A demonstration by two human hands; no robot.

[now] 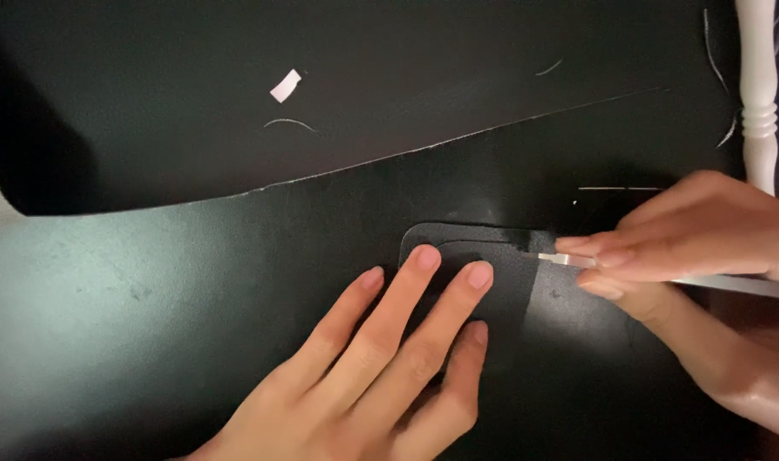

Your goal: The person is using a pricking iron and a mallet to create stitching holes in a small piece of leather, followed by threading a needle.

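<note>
My left hand [381, 367] lies flat with its fingers spread, pressing down a small black rounded template piece [500, 282] that rests on a large black sheet [193, 282]. My right hand [697, 235] comes in from the right and pinches a slim silver craft knife [569, 259]. The blade tip touches the upper right edge of the template, just right of my left fingertips.
A second black sheet [236, 85] overlaps the far part of the surface, with a pale cut edge running diagonally. A small white scrap [284, 85] and thin curved slivers lie on it. A white turned post [758, 94] stands at the right edge.
</note>
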